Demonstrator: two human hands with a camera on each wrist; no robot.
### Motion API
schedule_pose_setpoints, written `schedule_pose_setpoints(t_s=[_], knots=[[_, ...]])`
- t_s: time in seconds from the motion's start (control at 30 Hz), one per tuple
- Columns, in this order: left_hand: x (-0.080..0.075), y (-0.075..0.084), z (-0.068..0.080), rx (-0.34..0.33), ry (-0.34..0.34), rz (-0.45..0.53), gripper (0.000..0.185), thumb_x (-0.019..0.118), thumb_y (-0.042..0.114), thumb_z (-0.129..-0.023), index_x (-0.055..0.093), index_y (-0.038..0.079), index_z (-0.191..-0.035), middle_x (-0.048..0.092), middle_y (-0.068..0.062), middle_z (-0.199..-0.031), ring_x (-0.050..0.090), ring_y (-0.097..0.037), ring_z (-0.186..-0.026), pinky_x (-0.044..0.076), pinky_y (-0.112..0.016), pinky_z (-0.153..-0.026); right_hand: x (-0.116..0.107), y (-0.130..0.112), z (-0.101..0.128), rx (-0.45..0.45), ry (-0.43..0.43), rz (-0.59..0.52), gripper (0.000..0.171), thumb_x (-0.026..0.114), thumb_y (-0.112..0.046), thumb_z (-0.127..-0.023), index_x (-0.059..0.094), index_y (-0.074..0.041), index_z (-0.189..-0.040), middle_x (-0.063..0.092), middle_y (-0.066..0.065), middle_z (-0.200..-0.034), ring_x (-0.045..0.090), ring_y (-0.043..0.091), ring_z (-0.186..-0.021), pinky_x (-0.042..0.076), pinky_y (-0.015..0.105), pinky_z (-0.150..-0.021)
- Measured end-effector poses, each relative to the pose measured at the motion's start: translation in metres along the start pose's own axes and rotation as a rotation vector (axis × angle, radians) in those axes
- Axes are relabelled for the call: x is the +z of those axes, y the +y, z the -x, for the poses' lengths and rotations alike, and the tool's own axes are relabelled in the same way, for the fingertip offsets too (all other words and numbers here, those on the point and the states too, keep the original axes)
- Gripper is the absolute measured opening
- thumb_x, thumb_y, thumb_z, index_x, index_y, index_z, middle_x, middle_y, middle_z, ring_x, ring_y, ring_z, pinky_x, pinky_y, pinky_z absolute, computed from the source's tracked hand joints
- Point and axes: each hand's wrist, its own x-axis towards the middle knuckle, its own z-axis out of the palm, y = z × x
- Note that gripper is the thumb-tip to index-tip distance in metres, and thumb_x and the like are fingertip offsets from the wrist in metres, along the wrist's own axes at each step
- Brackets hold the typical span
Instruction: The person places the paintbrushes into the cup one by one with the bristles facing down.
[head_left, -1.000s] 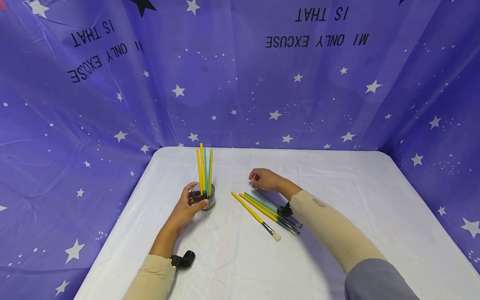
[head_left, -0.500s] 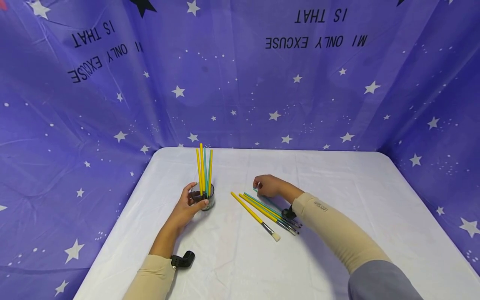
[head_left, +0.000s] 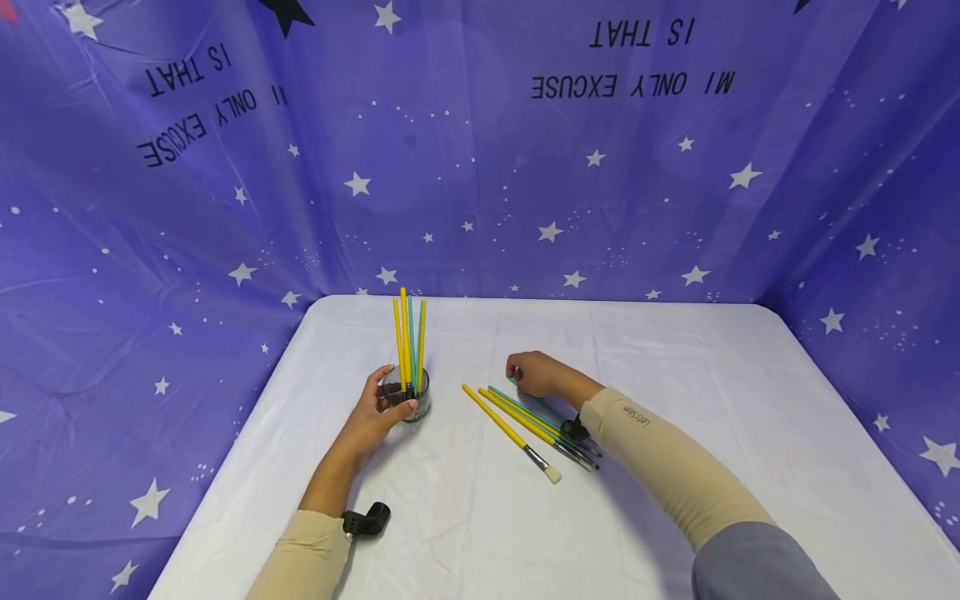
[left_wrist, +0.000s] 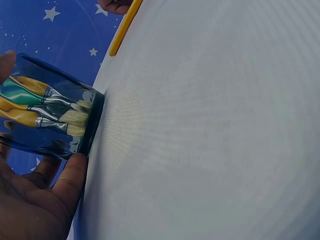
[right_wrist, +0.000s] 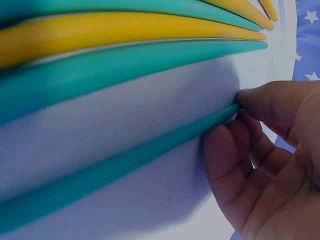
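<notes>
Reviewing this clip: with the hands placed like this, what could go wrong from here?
The right hand pinches only the teal brush's handle tip, so it might slip or swing into the loose brushes alongside. The glass cup, gripped by the left hand, holds tall upright brushes and could tip if bumped.

Beige close-fitting sleeves (head_left: 660, 462) on both forearms, ending at the wrists; small dark lettering near right cuff. Grey upper sleeve (head_left: 757, 567) above right one. Black wrist mounts: left (head_left: 366, 518), right (head_left: 575, 428). Hands bare.
</notes>
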Motion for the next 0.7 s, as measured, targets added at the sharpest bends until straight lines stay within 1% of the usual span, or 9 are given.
schedule_pose_setpoints(t_s=[0.07, 0.17, 0.27, 0.37, 0.43, 0.53, 0.7], knots=[[-0.001, -0.002, -0.002, -0.005, 0.000, 0.006, 0.082, 0.069, 0.013, -0.092, 0.017, 0.014, -0.155, 0.044, -0.023, -0.138, 0.046, -0.033, -0.126, 0.039, -0.033, -0.093, -0.001, 0.000, 0.001, 0.001, 0.004, -0.013, 0.024, 0.061, 0.007, -0.084, 0.061, -0.007, -0.103, 0.059, 0.004, -0.092, 0.051, 0.020, -0.082, 0.045, 0.035, -0.076], [-0.003, -0.013, -0.009, -0.009, 0.005, 0.014, 0.083, 0.070, 0.013, -0.092, 0.016, 0.017, -0.156, 0.044, -0.022, -0.138, 0.046, -0.032, -0.126, 0.039, -0.033, -0.093, -0.005, -0.001, 0.003, 0.009, 0.002, -0.054, 0.022, 0.059, 0.006, -0.086, 0.061, -0.006, -0.104, 0.059, 0.006, -0.092, 0.051, 0.019, -0.077, 0.045, 0.033, -0.069], [-0.005, -0.024, -0.015, -0.007, 0.016, 0.008, 0.085, 0.071, 0.015, -0.092, 0.015, 0.019, -0.156, 0.044, -0.020, -0.139, 0.046, -0.030, -0.125, 0.038, -0.033, -0.093, -0.011, -0.003, 0.004, 0.029, -0.015, -0.137, 0.022, 0.056, 0.006, -0.089, 0.060, -0.004, -0.108, 0.057, 0.008, -0.091, 0.049, 0.018, -0.068, 0.043, 0.030, -0.061], [-0.006, -0.030, -0.018, 0.003, 0.026, -0.004, 0.086, 0.072, 0.018, -0.091, 0.016, 0.020, -0.156, 0.045, -0.019, -0.139, 0.047, -0.028, -0.125, 0.038, -0.034, -0.093, -0.017, -0.004, 0.005, 0.043, -0.030, -0.227, 0.022, 0.054, 0.004, -0.093, 0.057, -0.002, -0.113, 0.053, 0.009, -0.091, 0.046, 0.016, -0.061, 0.042, 0.029, -0.055], [-0.006, -0.032, -0.019, 0.008, 0.030, -0.009, 0.086, 0.072, 0.019, -0.091, 0.016, 0.020, -0.156, 0.045, -0.019, -0.138, 0.047, -0.028, -0.124, 0.038, -0.035, -0.094, -0.022, -0.005, 0.006, 0.047, -0.032, -0.276, 0.022, 0.052, 0.003, -0.095, 0.056, 0.000, -0.116, 0.052, 0.010, -0.092, 0.045, 0.016, -0.059, 0.043, 0.029, -0.054], [-0.006, -0.033, -0.020, 0.010, 0.036, -0.006, 0.086, 0.073, 0.020, -0.090, 0.017, 0.021, -0.156, 0.046, -0.018, -0.137, 0.048, -0.028, -0.123, 0.039, -0.036, -0.095, -0.029, -0.007, 0.007, 0.047, -0.017, -0.309, 0.024, 0.053, 0.001, -0.095, 0.056, 0.001, -0.119, 0.052, 0.009, -0.095, 0.046, 0.015, -0.062, 0.047, 0.032, -0.057], [-0.006, -0.033, -0.019, 0.004, 0.036, -0.011, 0.087, 0.074, 0.021, -0.090, 0.018, 0.021, -0.156, 0.047, -0.017, -0.136, 0.048, -0.028, -0.123, 0.038, -0.038, -0.096, -0.038, -0.011, 0.008, 0.036, 0.014, -0.330, 0.026, 0.053, -0.001, -0.096, 0.055, 0.001, -0.121, 0.054, 0.009, -0.098, 0.051, 0.017, -0.067, 0.053, 0.044, -0.066]])
